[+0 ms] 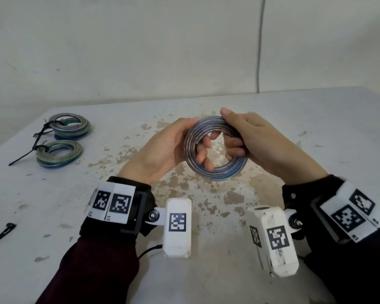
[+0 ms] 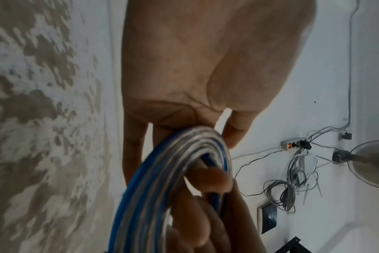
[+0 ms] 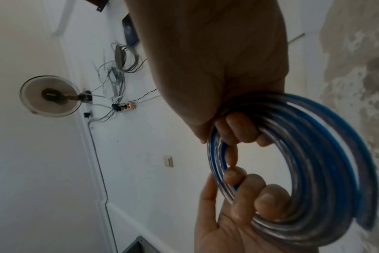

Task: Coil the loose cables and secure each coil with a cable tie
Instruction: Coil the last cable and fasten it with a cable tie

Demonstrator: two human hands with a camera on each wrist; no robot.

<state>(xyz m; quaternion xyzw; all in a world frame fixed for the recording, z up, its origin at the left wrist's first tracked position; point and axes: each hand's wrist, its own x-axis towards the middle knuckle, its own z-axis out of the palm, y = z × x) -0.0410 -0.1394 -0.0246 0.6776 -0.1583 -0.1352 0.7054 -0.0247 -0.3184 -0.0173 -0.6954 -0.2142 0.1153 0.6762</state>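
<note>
A coil of blue and clear cable is held up over the middle of the table between both hands. My left hand grips its left side, thumb on the outer rim and fingers curled through the hole. My right hand grips the top right, thumb on top and fingers wrapped under the strands. In the right wrist view the coil shows tight round turns with fingers curled round it. The left wrist view shows the coil edge-on. No tie shows on this coil.
Two coils bound with black cable ties lie at the back left of the worn white table. A loose black cable tie lies at the left edge. A grey wire runs down the wall behind.
</note>
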